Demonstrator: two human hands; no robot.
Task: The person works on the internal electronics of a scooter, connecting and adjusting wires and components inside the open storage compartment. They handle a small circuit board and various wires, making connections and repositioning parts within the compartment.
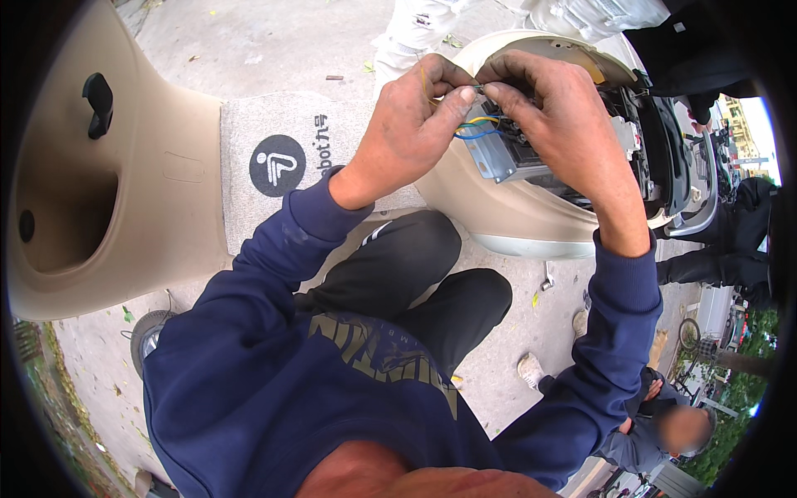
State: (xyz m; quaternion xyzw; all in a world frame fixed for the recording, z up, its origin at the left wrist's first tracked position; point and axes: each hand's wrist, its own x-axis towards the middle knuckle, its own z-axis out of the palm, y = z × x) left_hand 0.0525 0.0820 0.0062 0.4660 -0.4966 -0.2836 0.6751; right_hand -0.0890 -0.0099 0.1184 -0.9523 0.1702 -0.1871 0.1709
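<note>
Both hands are raised together over the opened seat section of a beige electric scooter [465,199]. My left hand [411,124] pinches thin wires between thumb and forefinger; a yellow strand runs past its fingers. Tip to tip with it, my right hand [558,112] pinches the same small stretch of wire, and its fingertips cover the exact joint. Just below the fingers, yellow and blue wires [479,133] curve toward the open compartment. A grey metal box [491,158] sits there, partly behind my right hand and wrist.
The scooter's grey footboard mat [249,124] and beige front panel [158,166] stand to the left. A wrench-like metal tool [547,275] lies on the pavement. One person in white trousers [415,37] is at the far side; another person [639,432] is at lower right.
</note>
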